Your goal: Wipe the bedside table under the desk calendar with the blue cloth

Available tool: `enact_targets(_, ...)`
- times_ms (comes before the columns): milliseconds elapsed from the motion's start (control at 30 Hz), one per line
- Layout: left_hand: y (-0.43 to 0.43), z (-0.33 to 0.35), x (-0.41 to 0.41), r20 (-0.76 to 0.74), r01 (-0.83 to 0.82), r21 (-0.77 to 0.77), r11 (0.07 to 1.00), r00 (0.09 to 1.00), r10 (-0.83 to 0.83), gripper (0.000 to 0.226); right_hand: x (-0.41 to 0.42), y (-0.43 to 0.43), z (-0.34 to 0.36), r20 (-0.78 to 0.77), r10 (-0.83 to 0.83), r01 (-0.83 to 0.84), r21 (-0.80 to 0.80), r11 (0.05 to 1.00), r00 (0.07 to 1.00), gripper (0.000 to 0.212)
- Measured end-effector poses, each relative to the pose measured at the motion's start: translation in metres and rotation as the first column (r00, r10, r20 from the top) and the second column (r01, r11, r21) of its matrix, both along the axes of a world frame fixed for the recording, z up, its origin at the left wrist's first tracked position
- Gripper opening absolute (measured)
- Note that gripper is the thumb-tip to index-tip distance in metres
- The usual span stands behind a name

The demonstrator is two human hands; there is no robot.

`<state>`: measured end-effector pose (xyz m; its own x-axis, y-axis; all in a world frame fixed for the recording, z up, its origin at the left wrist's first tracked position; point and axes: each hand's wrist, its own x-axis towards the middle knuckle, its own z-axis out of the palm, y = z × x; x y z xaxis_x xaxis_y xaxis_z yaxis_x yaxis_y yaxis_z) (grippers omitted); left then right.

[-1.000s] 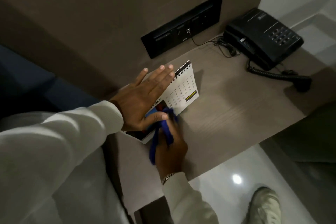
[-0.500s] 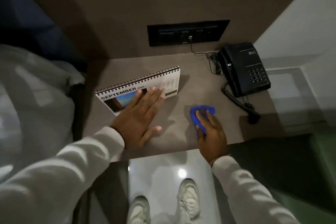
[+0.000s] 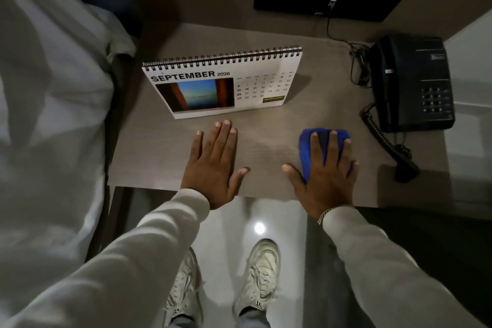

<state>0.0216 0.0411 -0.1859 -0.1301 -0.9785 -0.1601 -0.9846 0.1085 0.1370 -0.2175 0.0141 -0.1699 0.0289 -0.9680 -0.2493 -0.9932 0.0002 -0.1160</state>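
While the left hand [image 3: 213, 165] lies open and the right hand [image 3: 324, 176] flattens the blue cloth [image 3: 305, 152], wiping rightward may snag the phone cord [image 3: 379, 136].

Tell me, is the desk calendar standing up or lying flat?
Standing. The desk calendar rests on its bottom edge on the bedside table, spiral binding on top.

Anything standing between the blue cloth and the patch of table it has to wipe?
Only the desk calendar itself, standing upright on that patch. The table between it and the blue cloth under the right hand looks bare.
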Motion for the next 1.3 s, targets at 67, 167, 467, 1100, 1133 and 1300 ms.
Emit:
enact_targets(67, 0.001, 0.005, -0.001, -0.026, -0.006, 0.024, 1.0, 1.0, 0.007, 0.079, 0.001, 0.0, 0.007, 0.001, -0.002, 0.002, 0.063, 0.998, 1.0, 0.09)
enact_targets(167, 0.003, 0.022, 0.005, -0.156, -0.074, 0.092, 0.993, 0.984, 0.088, 0.079, 0.003, -0.007, 0.029, 0.041, -0.039, 0.032, 0.166, 0.986, 0.998, 0.086)
enact_targets(467, -0.013, 0.113, 0.047, -0.797, -0.738, 0.236, 0.633, 0.226, 0.561, 0.058, 0.079, -0.088, 0.125, 0.825, -0.346, 0.3, 0.226, 0.927, 0.446, 0.063)
enact_targets(1100, -0.158, 0.157, 0.101, -0.826, -0.571, 0.434, 0.697, 0.056, 0.561, 0.085, 0.121, -0.17, 0.122, 0.887, -0.217, 0.278, 0.105, 0.955, 0.408, 0.091)
enact_targets(1133, -0.162, 0.156, 0.101, -0.82, -0.571, 0.436, 0.695, 0.065, 0.568, 0.084, 0.122, -0.172, 0.123, 0.878, -0.229, 0.283, 0.113, 0.952, 0.42, 0.092)
enact_targets(1300, -0.173, 0.171, 0.106, -0.837, -0.629, 0.32, 0.709, 0.163, 0.523, 0.052, 0.115, -0.164, 0.137, 0.901, -0.21, 0.324, 0.084, 0.942, 0.38, 0.081)
